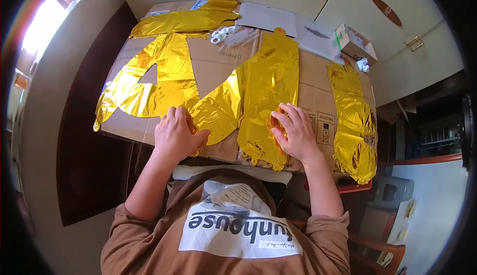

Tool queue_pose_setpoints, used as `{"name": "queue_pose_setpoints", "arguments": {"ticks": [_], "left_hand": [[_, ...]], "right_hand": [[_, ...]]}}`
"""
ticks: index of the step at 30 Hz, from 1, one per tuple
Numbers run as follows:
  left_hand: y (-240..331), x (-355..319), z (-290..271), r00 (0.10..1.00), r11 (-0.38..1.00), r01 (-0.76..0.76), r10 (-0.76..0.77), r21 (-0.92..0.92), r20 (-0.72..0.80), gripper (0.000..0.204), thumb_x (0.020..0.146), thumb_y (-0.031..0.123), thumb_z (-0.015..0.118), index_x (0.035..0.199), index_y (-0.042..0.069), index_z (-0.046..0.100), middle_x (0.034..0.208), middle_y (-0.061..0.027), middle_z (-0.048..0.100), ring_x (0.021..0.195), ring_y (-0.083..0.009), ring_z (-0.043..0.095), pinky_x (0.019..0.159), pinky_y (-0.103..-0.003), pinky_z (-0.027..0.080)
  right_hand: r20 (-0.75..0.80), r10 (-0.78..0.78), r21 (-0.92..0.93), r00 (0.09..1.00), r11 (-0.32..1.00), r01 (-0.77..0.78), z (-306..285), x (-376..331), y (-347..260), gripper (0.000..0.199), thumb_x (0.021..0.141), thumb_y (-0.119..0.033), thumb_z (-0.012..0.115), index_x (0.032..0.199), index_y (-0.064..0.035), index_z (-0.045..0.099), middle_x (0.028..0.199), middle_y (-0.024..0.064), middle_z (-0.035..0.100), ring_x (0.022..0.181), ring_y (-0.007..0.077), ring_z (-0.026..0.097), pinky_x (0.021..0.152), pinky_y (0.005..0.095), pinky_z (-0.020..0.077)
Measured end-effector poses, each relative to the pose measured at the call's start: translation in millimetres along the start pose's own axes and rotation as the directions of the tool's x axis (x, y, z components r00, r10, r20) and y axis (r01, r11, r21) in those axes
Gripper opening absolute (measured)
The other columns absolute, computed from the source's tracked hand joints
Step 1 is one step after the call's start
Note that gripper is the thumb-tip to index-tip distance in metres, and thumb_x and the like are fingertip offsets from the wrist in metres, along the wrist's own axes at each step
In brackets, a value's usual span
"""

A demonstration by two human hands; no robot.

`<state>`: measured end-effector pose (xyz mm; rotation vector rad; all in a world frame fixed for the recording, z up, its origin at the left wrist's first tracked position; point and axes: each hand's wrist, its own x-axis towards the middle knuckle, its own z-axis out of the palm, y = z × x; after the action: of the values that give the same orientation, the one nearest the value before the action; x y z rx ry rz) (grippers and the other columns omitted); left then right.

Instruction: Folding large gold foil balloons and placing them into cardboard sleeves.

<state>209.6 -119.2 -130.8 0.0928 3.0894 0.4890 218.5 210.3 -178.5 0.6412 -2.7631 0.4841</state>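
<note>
A flat gold foil letter balloon (266, 88) lies on a cardboard surface (221, 78), spread out in front of me. My left hand (177, 133) rests at its lower left end, fingers bent over the foil and thumb held apart. On the balloon's lower right edge is my right hand (297, 133), its fingers loosely curved and the thumb away from them. Reflections on the foil surround both hands. To the left, touching or nearly touching the middle piece, lies an A-shaped gold foil balloon (171, 81) with a triangular hole.
Another gold foil balloon (184, 21) lies at the far left. A wrinkled gold one (352, 121) hangs over the right front edge. White rolls (222, 34), clear tubes (243, 36), white sheets (267, 17) and a small open box (355, 44) stand toward the back. A cabinet (392, 31) borders the right.
</note>
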Motion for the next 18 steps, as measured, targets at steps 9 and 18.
{"name": "queue_pose_setpoints", "arguments": {"ticks": [9,18], "left_hand": [[32,8,-18,0.986,0.830,-0.051,0.130,-0.555,0.105,0.028,0.083,0.025,0.076,0.090,0.001,0.064,0.101,-0.0183,0.066,0.096,-0.0404,0.063,0.088,-0.047,0.051],[68,63,19,0.663,0.478,-0.025,0.665,-0.878,0.343,0.045,0.097,0.019,0.069,0.135,-0.001,0.055,0.140,-0.0226,0.056,0.129,-0.0354,0.057,0.109,-0.038,0.045]], "right_hand": [[-0.013,0.017,-0.013,1.000,1.000,-0.017,0,1,-1,0.039,0.087,-0.027,0.071,0.123,-0.0124,0.064,0.133,0.0135,0.056,0.130,0.0346,0.048,0.112,0.0488,0.0355],[0.029,0.025,-0.044,0.999,0.999,-0.024,-1,-2,2,0.045,0.081,-0.017,0.070,0.122,-0.0017,0.063,0.138,0.0193,0.053,0.134,0.0371,0.045,0.115,0.0494,0.0321]]}}
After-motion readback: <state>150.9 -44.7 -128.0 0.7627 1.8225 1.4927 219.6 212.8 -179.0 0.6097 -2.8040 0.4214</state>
